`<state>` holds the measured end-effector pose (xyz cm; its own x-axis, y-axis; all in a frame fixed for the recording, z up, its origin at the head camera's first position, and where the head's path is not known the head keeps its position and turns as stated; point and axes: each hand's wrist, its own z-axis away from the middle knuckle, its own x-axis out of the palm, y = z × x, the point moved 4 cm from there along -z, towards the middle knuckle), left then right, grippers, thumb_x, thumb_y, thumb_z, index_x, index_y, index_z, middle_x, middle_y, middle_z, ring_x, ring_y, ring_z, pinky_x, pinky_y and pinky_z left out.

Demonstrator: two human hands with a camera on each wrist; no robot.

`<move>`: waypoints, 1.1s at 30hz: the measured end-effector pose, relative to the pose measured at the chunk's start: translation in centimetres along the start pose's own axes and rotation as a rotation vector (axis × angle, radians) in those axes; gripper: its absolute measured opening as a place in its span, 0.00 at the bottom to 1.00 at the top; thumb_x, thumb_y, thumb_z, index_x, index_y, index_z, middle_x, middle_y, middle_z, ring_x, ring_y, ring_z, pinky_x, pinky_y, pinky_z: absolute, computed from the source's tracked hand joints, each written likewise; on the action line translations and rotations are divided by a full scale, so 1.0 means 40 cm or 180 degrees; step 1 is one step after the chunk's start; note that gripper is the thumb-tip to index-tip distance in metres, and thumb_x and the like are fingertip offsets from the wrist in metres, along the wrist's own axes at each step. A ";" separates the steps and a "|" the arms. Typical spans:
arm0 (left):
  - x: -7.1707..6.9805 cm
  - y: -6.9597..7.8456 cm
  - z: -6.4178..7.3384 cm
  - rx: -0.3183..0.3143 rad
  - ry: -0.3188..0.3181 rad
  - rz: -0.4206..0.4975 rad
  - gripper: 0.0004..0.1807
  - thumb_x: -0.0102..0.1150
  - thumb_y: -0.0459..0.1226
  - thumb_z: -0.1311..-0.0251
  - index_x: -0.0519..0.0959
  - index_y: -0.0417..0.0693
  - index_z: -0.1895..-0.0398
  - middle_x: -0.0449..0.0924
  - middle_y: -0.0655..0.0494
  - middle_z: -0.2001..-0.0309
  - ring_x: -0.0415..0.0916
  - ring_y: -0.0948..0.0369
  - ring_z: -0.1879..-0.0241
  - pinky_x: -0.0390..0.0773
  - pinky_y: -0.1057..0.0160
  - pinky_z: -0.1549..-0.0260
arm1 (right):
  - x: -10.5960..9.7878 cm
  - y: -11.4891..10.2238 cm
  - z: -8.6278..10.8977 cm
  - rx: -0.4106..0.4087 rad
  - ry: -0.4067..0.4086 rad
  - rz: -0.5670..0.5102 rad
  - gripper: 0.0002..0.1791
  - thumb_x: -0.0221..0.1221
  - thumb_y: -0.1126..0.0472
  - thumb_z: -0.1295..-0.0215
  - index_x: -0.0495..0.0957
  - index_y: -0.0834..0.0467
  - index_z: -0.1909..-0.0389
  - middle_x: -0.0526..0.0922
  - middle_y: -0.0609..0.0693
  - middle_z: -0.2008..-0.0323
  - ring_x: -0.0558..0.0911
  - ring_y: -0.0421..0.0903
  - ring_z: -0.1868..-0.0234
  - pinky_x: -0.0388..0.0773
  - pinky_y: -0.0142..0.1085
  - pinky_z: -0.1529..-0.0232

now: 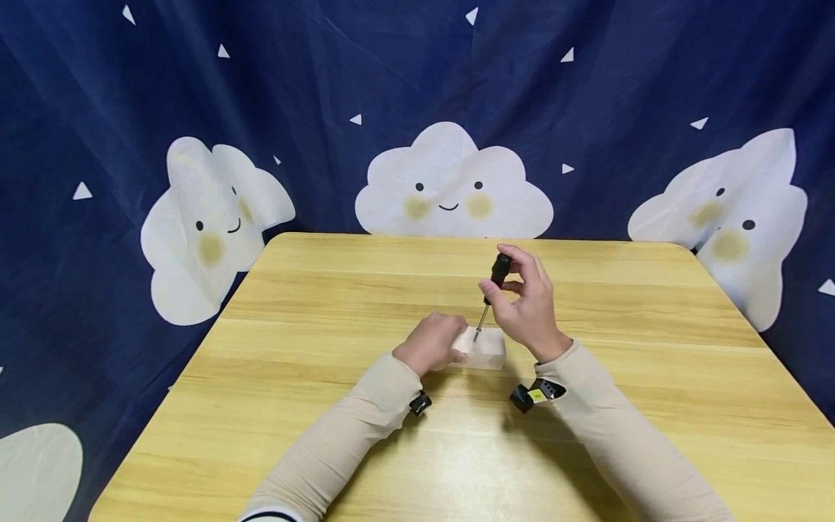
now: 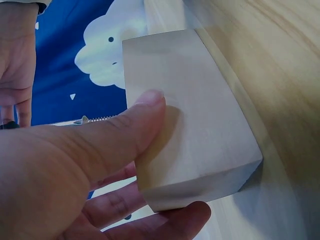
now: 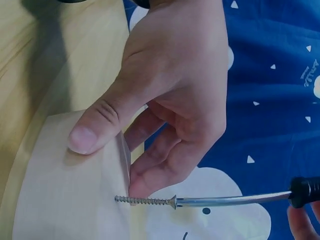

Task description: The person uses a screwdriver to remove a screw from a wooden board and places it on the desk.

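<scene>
A pale wooden block (image 1: 485, 355) lies on the table, and my left hand (image 1: 428, 344) grips its left end. In the left wrist view the thumb presses one broad face of the block (image 2: 205, 115), with fingers around the other side. My right hand (image 1: 531, 308) holds a screwdriver (image 1: 500, 270) by its black handle, tilted above the block. The metal shaft (image 3: 230, 200) meets the head of a threaded screw (image 3: 145, 201) in the right wrist view. The screw's pointed end is at the block; whether it has entered the wood I cannot tell.
The light wood-grain table (image 1: 313, 290) extends around both hands. Behind it hangs a dark blue curtain (image 1: 313, 72) with white clouds and triangles. A black wrist camera (image 1: 522, 399) sits under the right wrist, and another black device (image 1: 420, 403) is at the left wrist.
</scene>
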<state>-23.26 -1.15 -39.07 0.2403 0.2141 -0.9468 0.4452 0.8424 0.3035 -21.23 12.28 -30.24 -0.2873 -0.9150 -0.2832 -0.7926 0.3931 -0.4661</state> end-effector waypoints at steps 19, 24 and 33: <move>-0.004 -0.003 0.004 0.0036 0.0023 0.0030 0.21 0.74 0.46 0.52 0.79 0.46 0.59 0.79 0.59 0.68 0.75 0.60 0.66 0.75 0.66 0.64 | 0.004 0.046 0.015 0.0018 0.0162 0.0027 0.35 0.72 0.78 0.58 0.73 0.69 0.44 0.73 0.64 0.65 0.78 0.53 0.68 0.80 0.27 0.69; -0.005 -0.002 0.002 -0.0006 0.0024 0.0032 0.22 0.73 0.46 0.53 0.79 0.46 0.57 0.81 0.57 0.64 0.76 0.59 0.64 0.76 0.66 0.62 | 0.000 0.043 0.010 0.0039 0.0243 0.0046 0.30 0.67 0.79 0.49 0.72 0.70 0.43 0.76 0.64 0.64 0.81 0.54 0.68 0.78 0.22 0.67; -0.005 -0.002 0.001 -0.0036 -0.0014 0.0073 0.18 0.74 0.45 0.53 0.78 0.47 0.63 0.74 0.61 0.74 0.70 0.62 0.71 0.73 0.67 0.69 | 0.001 0.048 0.012 -0.0050 0.0024 -0.0098 0.30 0.68 0.79 0.51 0.72 0.69 0.44 0.75 0.65 0.60 0.81 0.56 0.65 0.80 0.26 0.67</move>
<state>-23.33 -1.27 -38.92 0.2543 0.2313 -0.9390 0.4297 0.8429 0.3240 -22.49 13.02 -31.55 -0.2666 -0.9273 -0.2627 -0.8094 0.3634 -0.4613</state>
